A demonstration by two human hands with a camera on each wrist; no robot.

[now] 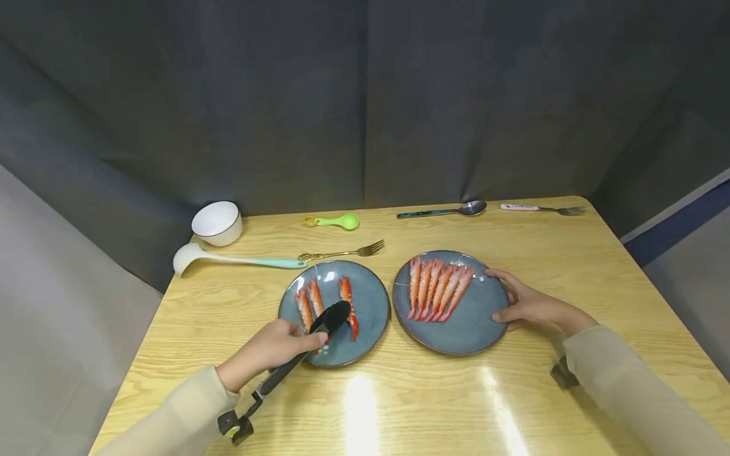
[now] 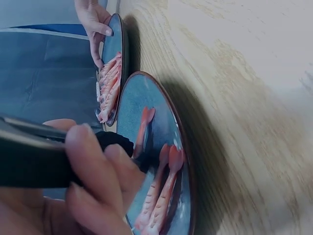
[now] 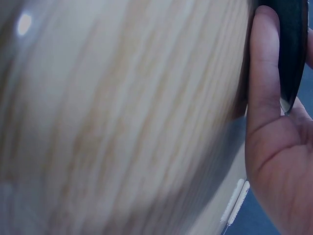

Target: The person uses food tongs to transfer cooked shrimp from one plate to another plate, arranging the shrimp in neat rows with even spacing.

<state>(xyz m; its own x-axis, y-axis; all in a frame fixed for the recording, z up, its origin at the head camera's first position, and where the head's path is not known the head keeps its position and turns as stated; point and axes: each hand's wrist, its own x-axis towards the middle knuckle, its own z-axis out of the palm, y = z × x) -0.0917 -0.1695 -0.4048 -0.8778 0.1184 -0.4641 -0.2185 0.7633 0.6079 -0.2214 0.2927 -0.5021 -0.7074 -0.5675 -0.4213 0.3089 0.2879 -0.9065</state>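
My left hand (image 1: 278, 347) holds a pair of black tongs (image 1: 337, 313), thumb along the top, with their head over the left blue plate (image 1: 371, 307). On that plate lie three peeled shrimp with red tails; two are side by side at the left and one shrimp (image 1: 347, 292) is apart, partly behind the tongs. In the left wrist view, the tongs' head overlaps this single shrimp (image 2: 143, 128). My right hand (image 1: 536, 308) grips the right rim of a second blue plate (image 1: 485, 307), thumb on its edge and a finger beneath it. Several shrimp (image 1: 436, 288) lie there in a neat row.
Behind the plates are a gold fork (image 1: 342, 252), a green measuring spoon (image 1: 342, 221), a dark-handled spoon (image 1: 445, 210) and a fork with a patterned handle (image 1: 538, 208). A white bowl (image 1: 218, 225) and a ladle (image 1: 245, 259) stand at the back left. Dark cloth (image 1: 365, 107) hangs behind the table.
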